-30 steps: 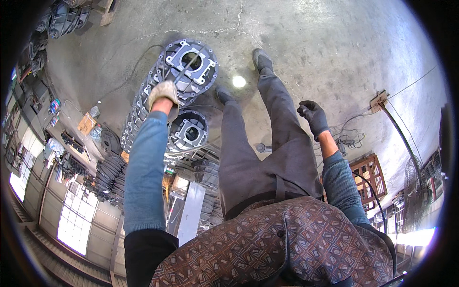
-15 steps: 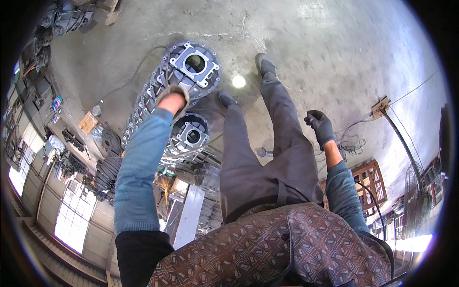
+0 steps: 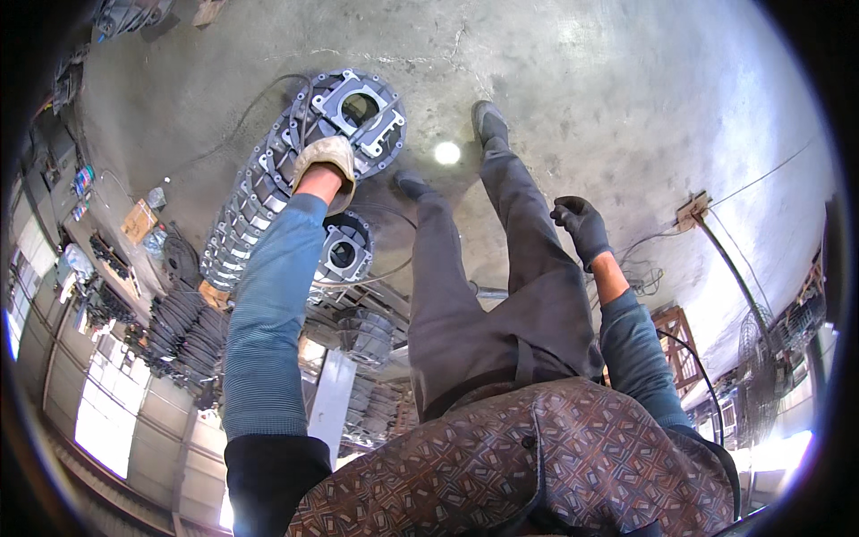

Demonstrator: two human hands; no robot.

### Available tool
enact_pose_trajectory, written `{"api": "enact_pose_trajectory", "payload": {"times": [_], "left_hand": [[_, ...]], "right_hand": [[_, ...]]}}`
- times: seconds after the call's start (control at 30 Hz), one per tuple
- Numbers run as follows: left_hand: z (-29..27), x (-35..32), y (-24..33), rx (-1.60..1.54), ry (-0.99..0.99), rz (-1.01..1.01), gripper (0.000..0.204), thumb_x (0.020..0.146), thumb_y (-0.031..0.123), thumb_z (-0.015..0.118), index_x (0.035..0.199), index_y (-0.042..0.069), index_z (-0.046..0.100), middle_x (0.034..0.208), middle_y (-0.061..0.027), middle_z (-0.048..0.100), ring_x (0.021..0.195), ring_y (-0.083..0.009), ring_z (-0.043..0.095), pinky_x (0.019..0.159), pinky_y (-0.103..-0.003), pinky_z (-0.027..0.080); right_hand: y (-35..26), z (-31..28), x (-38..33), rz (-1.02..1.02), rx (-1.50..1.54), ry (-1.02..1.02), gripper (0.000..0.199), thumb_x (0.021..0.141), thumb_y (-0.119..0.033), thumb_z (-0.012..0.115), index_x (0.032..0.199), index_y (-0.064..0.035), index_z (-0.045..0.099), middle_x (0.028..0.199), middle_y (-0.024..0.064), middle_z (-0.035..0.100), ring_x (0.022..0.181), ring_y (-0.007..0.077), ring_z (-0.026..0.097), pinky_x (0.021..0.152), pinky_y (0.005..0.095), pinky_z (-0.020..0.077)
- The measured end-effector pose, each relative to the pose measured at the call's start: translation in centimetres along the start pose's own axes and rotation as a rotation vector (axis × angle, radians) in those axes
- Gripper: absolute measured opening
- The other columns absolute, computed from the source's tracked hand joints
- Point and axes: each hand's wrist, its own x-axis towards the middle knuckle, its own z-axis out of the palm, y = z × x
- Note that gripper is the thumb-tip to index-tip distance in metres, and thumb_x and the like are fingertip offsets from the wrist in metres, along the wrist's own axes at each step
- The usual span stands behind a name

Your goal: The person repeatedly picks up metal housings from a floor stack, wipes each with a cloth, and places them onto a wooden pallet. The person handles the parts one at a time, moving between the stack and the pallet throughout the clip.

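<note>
My left hand (image 3: 327, 157), in a tan work glove, reaches forward and down onto the rim of the top grey metal casting (image 3: 362, 106). That casting has a square hole and caps a long leaning stack of similar castings (image 3: 243, 210) on the concrete floor. The glove's fingers curl over the casting's near edge. My right hand (image 3: 580, 224), in a black glove, hangs free beside my right leg with its fingers loosely bent and nothing in it. Both my shoes (image 3: 488, 121) stand just right of the stack.
A smaller round housing (image 3: 343, 253) lies by my left leg, with more castings (image 3: 365, 333) behind it. Black ribbed parts (image 3: 174, 327) are piled at the left, and a cable (image 3: 237, 125) runs across the floor. A wooden box and wires (image 3: 693, 212) lie at the right.
My left hand has moved forward along the stack, up to the rim of the top casting. My right hand stays hanging by my leg, almost unchanged.
</note>
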Motion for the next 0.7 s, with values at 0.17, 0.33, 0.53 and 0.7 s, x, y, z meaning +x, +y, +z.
{"api": "enact_pose_trajectory", "payload": {"times": [0.17, 0.33, 0.53, 0.7], "left_hand": [[4.8, -0.8, -5.9, -0.206, 0.157, -0.130, 0.028, 0.086, 0.023, 0.061, 0.107, 0.010, 0.075, 0.113, -0.0187, 0.070, 0.106, -0.0373, 0.067, 0.090, -0.046, 0.056], [12.7, -9.4, -14.2, -0.157, 0.045, -0.134, 0.022, 0.091, 0.023, 0.057, 0.096, 0.008, 0.073, 0.103, -0.0224, 0.070, 0.099, -0.0390, 0.068, 0.084, -0.046, 0.056], [26.3, -18.6, -17.9, -0.758, 0.223, -0.538, 0.030, 0.089, 0.026, 0.064, 0.113, 0.007, 0.064, 0.098, -0.0225, 0.070, 0.092, -0.0416, 0.068, 0.081, -0.050, 0.054], [35.2, -21.2, -16.0, -1.053, 0.069, -0.747, 0.032, 0.091, 0.035, 0.066, 0.105, 0.007, 0.064, 0.093, -0.0211, 0.070, 0.083, -0.0405, 0.069, 0.071, -0.048, 0.055]], "right_hand": [[-1.4, 0.6, -0.3, -0.010, -0.042, 0.023, 0.028, 0.091, -0.011, 0.064, 0.114, 0.0060, 0.063, 0.098, 0.0124, 0.071, 0.086, 0.0174, 0.067, 0.078, 0.0299, 0.0539], [0.1, 5.3, 2.5, -0.046, -0.122, -0.041, 0.032, 0.090, -0.011, 0.065, 0.117, 0.0067, 0.063, 0.098, 0.0118, 0.071, 0.087, 0.0153, 0.066, 0.078, 0.0282, 0.0526], [-2.3, 19.5, 10.7, -0.142, -0.017, -0.391, 0.035, 0.091, -0.020, 0.068, 0.120, 0.0003, 0.064, 0.102, 0.0117, 0.071, 0.089, 0.0172, 0.066, 0.081, 0.0288, 0.0514], [-1.7, 31.2, 24.3, -0.555, -0.672, -0.462, 0.053, 0.091, -0.045, 0.061, 0.125, -0.0032, 0.061, 0.114, 0.0218, 0.068, 0.109, 0.0371, 0.063, 0.095, 0.0435, 0.0480]]}}
